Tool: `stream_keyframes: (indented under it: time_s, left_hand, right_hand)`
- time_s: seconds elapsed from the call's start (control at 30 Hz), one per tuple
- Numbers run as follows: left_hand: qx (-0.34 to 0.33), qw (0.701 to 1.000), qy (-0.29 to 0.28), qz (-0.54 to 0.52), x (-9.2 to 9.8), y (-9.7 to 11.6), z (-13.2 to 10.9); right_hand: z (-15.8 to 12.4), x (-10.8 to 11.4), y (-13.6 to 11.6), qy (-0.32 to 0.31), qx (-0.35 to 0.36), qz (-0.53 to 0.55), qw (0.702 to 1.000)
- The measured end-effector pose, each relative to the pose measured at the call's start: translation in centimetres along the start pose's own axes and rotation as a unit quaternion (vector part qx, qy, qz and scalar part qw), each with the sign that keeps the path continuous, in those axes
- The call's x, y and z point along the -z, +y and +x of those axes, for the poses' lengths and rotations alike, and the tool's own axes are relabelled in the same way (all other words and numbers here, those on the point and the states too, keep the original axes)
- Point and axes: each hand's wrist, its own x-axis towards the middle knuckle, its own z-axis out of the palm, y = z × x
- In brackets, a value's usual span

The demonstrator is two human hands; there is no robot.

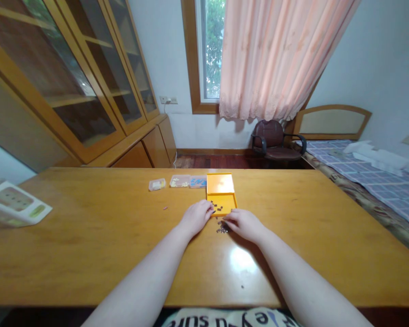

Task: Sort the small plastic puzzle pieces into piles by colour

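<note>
A shallow yellow box [221,210] lies open on the table, its lid [220,183] folded back at the far side. Several small dark flat pieces [219,209] are scattered inside it. My left hand [198,217] rests at the box's near left corner with fingers bent together over the rim; whatever is between them is hidden. Just in front of the box, my right hand [246,224] has its fingers drawn together at a small heap of dark pieces [221,228]. I cannot make out whether a piece is pinched there.
Left of the lid stand a clear box with blue pieces [198,181], one with pale pieces [180,181] and a smaller clear box [157,184]. A tiny reddish piece [165,208] and a dark speck [242,286] lie on the wooden table [105,236]. A white object [15,204] stands far left.
</note>
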Motion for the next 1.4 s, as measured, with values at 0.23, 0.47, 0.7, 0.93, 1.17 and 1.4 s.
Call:
stream_keyframes:
  time_s: [0.23,0.47,0.7,0.93,1.17,1.4]
  left_hand:
    - [0.010,1.000,-0.012,0.002,0.1,-0.4,0.1]
    - [0.027,1.000,-0.004,0.013,1.4,0.8,-0.4]
    - [0.245,0.960,0.015,0.133,9.5,-7.4,-2.6]
    - [0.333,0.908,0.038,0.252,12.2,-19.5,-7.6]
    - [0.356,0.903,-0.001,0.239,9.7,-20.1,-7.8]
    - [0.352,0.907,-0.002,0.234,8.9,-19.2,-7.2]
  right_hand:
    - [0.1,-0.1,-0.6,-0.033,0.051,-0.024,0.998]
    - [0.2,-0.5,-0.6,-0.019,0.027,-0.024,0.999]
    - [0.4,-1.0,-0.4,-0.020,-0.002,-0.026,0.999]
    - [0.5,-1.2,-0.1,-0.014,-0.004,-0.038,0.999]
    - [0.6,-1.3,0.1,-0.013,-0.010,-0.041,0.999]
    - [0.6,-1.1,-0.3,-0.009,-0.005,-0.059,0.998]
